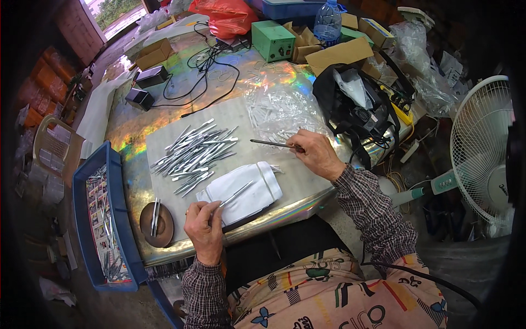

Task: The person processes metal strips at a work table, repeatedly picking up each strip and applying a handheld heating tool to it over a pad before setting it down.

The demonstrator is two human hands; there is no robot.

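My left hand [204,227] pinches one end of a slim silver metal rod [238,192], pen-like in shape, over a folded white cloth [253,186] at the table's near edge. Raised to the right of the cloth, my right hand [318,155] grips a thin dark pointed tool [271,143], its tip toward the left; its exact kind is unclear. Beyond the cloth lies a loose pile of silver rods [200,151] on a pale sheet [159,143]. Left of my left hand, a round brown dish [163,234] carries a few rods.
A blue tray [82,219] with more rods stands at the left edge. Behind the pile lies a clear plastic bag [285,101] of small white pieces. A black bag [334,90], green box [272,41], water bottle [327,24] and black cables [204,77] crowd the back. A fan [482,153] stands right.
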